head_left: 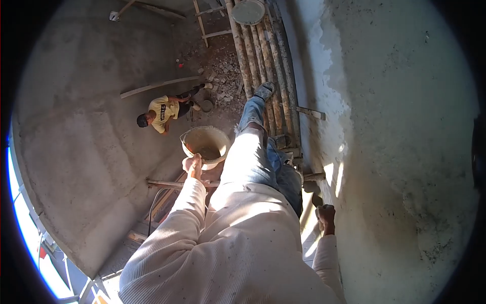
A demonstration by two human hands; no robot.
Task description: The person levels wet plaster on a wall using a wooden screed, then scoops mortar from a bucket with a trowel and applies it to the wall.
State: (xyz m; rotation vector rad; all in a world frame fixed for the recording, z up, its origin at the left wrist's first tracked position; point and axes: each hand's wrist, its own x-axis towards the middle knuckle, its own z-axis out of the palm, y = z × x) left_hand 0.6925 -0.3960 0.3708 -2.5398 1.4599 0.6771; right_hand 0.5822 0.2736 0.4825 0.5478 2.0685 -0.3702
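Note:
My left hand (193, 165) is closed on the near rim or handle of a bucket (216, 137), which is tilted so its dirty inside shows, beside my left leg. On the other side of my body, my right hand (325, 215) is closed close to the plastered wall (395, 152). A dark shape next to its fingers is too unclear to name. My shoe (265, 91) rests on the long spattered poles (260, 55).
A person in a yellow shirt (163, 112) is far below on the left, near rubble (226, 76). A round pan (248, 11) lies at the poles' far end. A wooden piece (311, 113) juts beside the wall, and crossbars (172, 183) lie under the bucket.

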